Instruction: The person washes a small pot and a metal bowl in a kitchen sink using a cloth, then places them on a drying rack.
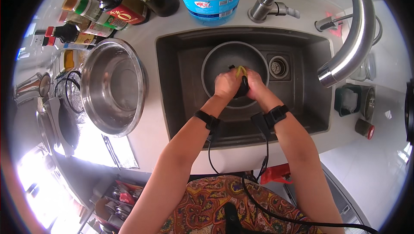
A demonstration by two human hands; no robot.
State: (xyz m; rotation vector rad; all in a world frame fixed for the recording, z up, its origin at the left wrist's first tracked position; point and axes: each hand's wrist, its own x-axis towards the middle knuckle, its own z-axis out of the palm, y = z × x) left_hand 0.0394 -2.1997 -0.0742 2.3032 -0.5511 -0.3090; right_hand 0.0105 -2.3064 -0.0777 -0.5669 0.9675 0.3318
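A round dark pan (pixel 220 56) with a pale rim sits in the dark sink (pixel 190 111). Both of my hands meet over it, close together. My left hand (pixel 227 83) has its fingers curled around a yellow-green cloth or sponge (pixel 241 71), partly hidden by the fingers. My right hand (pixel 255 83) grips at the same place from the other side. Between the hands shows the black handle (pixel 244 87) of the pan, or another black part; which one I cannot tell. The fingertips are mostly hidden.
Left of the sink stands a large steel bowl (pixel 124 85). Behind are several sauce bottles (pixel 123 7) and a jug of blue liquid (pixel 212 4). A curved steel faucet (pixel 352 49) arches over the right side. A drain (pixel 278 67) lies right of the pan; a dark green container (pixel 347 100) stands farther right.
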